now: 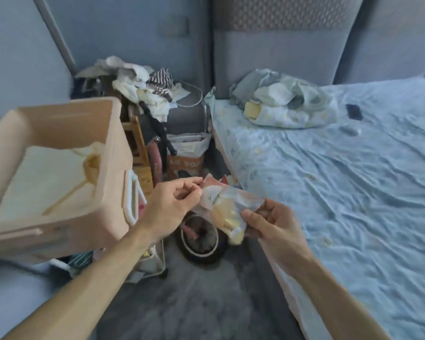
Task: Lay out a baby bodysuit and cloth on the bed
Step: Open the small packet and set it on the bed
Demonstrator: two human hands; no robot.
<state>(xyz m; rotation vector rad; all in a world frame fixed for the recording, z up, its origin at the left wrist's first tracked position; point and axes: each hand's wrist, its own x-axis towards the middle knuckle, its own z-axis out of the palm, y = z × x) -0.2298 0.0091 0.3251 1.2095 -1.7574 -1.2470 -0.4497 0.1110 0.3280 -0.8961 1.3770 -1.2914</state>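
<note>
A small bunched garment, pale with yellow and pink patches, hangs in the air between my hands, just off the left edge of the bed. My left hand pinches its upper left edge. My right hand grips its right side from below. Whether it is the bodysuit or the cloth cannot be told while it is crumpled. The bed wears a wrinkled light blue sheet.
A pink storage box with cream fabric inside stands at the left. Behind it lies a heap of clothes. A crumpled blanket pile and a dark phone lie on the bed's far end. A round bin sits on the floor below my hands.
</note>
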